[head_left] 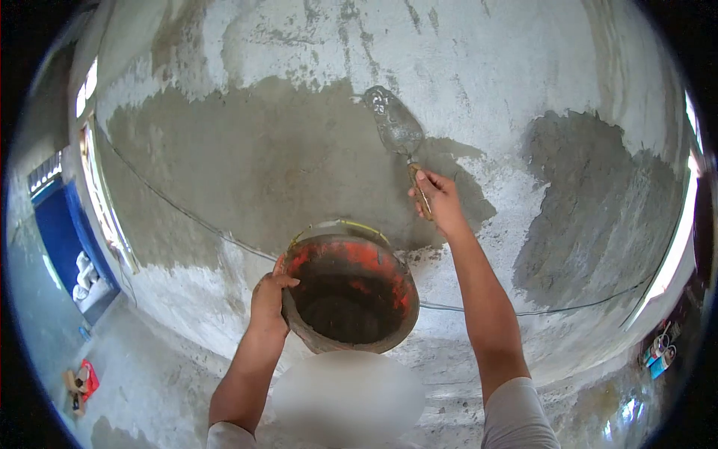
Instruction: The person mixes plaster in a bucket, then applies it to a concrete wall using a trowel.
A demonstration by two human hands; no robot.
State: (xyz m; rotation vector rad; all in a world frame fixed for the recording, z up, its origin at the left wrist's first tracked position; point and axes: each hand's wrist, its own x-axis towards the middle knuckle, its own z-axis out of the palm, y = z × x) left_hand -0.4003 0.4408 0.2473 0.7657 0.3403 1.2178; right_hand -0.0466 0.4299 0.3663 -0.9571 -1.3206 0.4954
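Note:
My right hand (440, 202) is wrapped round the handle of a trowel (396, 123). The trowel's blade points up and lies at the wall, with wet, shiny mortar near its tip. My left hand (271, 301) grips the left rim of a red bucket (351, 251), thumb over the edge. Mortar coats the bucket's inside, and its mouth tilts toward me. Behind both hands is the wall (516, 45), with a broad patch of wet grey mortar (247, 165) and a rougher patch (591, 202) to the right.
A thin cable (191, 217) runs across the wall behind the bucket. At the left are a blue doorway (60, 232) and white sacks (87, 275). A red item (90, 380) lies on the floor. Cans (661, 359) stand at the lower right.

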